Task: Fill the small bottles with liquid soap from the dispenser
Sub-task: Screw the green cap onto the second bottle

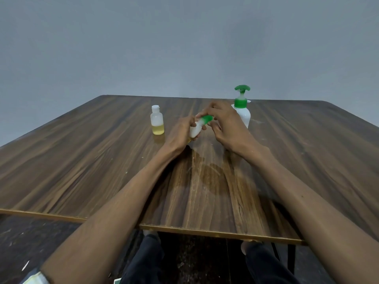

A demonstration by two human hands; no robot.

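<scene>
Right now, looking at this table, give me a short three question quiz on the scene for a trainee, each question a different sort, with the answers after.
1. True or false: the small clear plastic bottle with a white cap stands upright on the brown wood-grain table, with yellowish liquid in its lower part.
2. Multiple choice: the small white bottle with a green cap is A) lying on the table, B) held tilted between both hands, C) under the pump spout.
3. Fill in: the tall white dispenser bottle with a green pump stands behind the ____ hand.

Key: 1 true. 2 B: the left hand grips its body, and the right hand is at its cap. 3 right.
</scene>
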